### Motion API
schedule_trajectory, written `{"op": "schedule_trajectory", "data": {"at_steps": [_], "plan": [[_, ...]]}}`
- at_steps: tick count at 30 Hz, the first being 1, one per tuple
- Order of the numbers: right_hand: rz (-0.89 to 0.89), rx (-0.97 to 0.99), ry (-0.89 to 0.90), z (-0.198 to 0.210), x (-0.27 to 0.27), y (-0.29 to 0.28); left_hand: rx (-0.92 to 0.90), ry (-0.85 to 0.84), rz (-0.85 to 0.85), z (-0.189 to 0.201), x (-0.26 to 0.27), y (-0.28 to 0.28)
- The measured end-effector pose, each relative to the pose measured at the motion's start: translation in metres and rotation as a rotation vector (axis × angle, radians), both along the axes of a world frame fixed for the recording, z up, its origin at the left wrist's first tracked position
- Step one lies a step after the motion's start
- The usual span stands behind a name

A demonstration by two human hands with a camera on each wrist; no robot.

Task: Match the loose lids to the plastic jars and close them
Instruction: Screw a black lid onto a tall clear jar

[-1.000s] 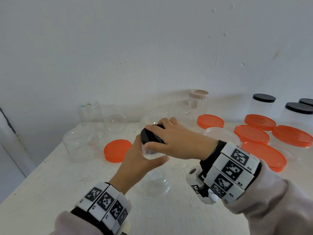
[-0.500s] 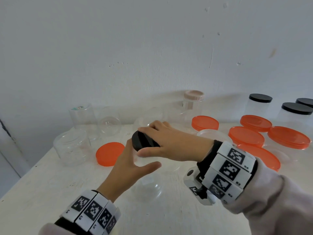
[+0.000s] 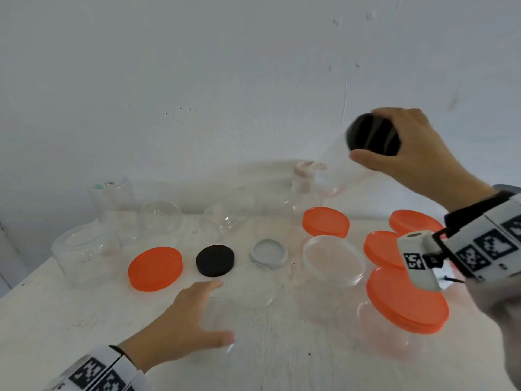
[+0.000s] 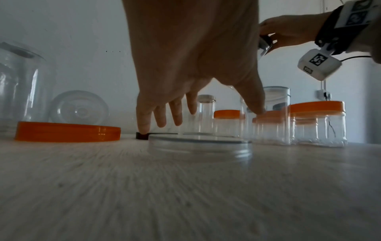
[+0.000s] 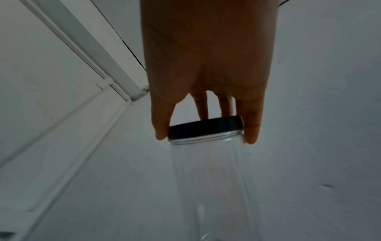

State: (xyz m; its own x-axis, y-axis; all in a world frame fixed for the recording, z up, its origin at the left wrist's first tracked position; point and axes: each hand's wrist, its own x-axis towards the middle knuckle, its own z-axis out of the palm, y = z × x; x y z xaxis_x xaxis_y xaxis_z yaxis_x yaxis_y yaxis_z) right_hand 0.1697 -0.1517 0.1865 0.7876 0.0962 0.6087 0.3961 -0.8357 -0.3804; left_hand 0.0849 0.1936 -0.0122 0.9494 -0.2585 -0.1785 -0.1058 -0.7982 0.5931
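Note:
My right hand [image 3: 366, 135] grips the black lid [image 3: 373, 134] of a clear plastic jar [image 3: 334, 173] and holds the jar tilted in the air at the upper right. In the right wrist view its fingers [image 5: 161, 130] wrap the black lid [image 5: 206, 128] seated on the jar [image 5: 212, 179]. Low over the table, my left hand [image 3: 224, 310] is open with fingers spread above a flat clear lid [image 4: 200, 145], holding nothing. On the table lie a loose black lid [image 3: 215, 260], a loose orange lid [image 3: 155, 268], a small grey lid [image 3: 269, 253] and a wide clear lid [image 3: 332, 259].
Open clear jars [image 3: 84, 252] stand along the back left against the wall. At the right stand several jars with orange lids [image 3: 407, 301]. A tall jar with a pale lid [image 3: 306, 179] is at the back. The white table [image 3: 84, 334] ends at the left.
The right hand has lifted the black-lidded jar up and to the right. The left hand has let go of the jar and dropped open toward the table.

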Motion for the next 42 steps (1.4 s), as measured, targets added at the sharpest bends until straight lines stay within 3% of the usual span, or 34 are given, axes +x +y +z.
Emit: {"op": "schedule_trajectory", "data": {"at_steps": [3,7,15,20,34,42], "plan": [[-0.145,0.034,0.093,-0.013,0.026,-0.036,0.192,0.039,-0.073,-0.005,-0.001,-0.007],[-0.2,-0.085,0.275,-0.038,0.059,-0.064,0.337,0.105,-0.107,-0.007,0.001,-0.008],[-0.201,-0.378,0.52,-0.062,0.096,-0.071,0.278,0.095,-0.04,-0.001,0.001,-0.005],[-0.189,-0.436,0.636,-0.071,0.109,-0.069,0.169,0.048,0.04,0.002,0.0,-0.003],[-0.232,-0.578,0.723,-0.062,0.114,-0.049,0.109,-0.011,0.11,0.011,-0.003,0.016],[-0.102,-0.502,0.575,-0.039,0.115,0.049,0.049,-0.071,0.135,0.027,0.016,0.051]]}}
